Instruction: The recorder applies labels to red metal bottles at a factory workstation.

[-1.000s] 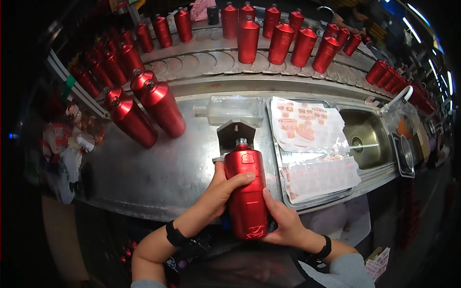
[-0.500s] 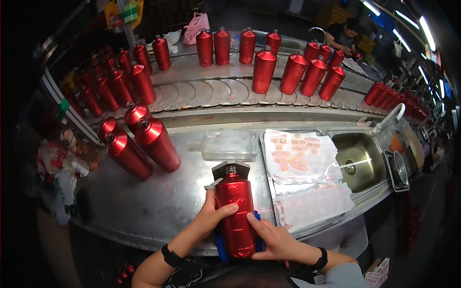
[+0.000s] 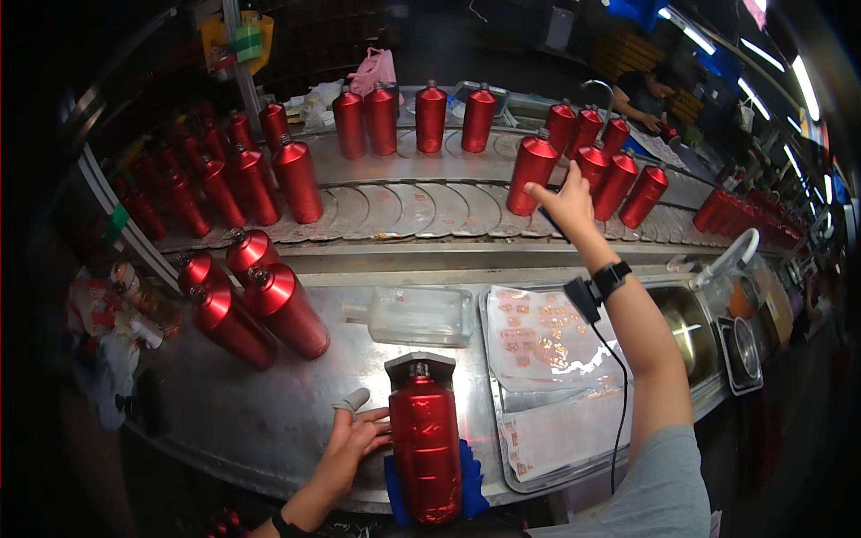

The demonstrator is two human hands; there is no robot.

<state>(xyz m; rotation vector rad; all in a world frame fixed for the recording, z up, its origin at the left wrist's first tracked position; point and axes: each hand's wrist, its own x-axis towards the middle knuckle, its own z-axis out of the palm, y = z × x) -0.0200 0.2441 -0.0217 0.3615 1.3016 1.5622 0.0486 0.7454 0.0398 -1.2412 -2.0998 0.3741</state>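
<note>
A glossy red bottle (image 3: 425, 457) lies on a blue cloth (image 3: 473, 484) at the bench's front, its neck against a dark grey angled holder (image 3: 439, 363). Beside its left side is my left hand (image 3: 345, 441), open, fingers spread and fingertips at or close to the bottle. One of its fingers wears a pale grey cover. My right hand (image 3: 571, 204) reaches far over the bench to the conveyor (image 3: 421, 211), thumb and fingers apart. Its thumb overlaps a standing red bottle (image 3: 531, 179); whether it touches is unclear. A black strap with a small box and cable is on my right wrist.
Several red bottles (image 3: 296, 184) stand along the conveyor, and more (image 3: 285, 309) stand on the bench at left. A clear rectangular bottle (image 3: 420, 316) lies behind the holder. Printed sheets (image 3: 538, 336) cover a tray beside the sink (image 3: 686, 332). Another person (image 3: 641, 99) works at far right.
My right hand has left the bottle on the cloth and stretched to the conveyor. My left hand has let go and opened beside it. The conveyor bottles appear farther right.
</note>
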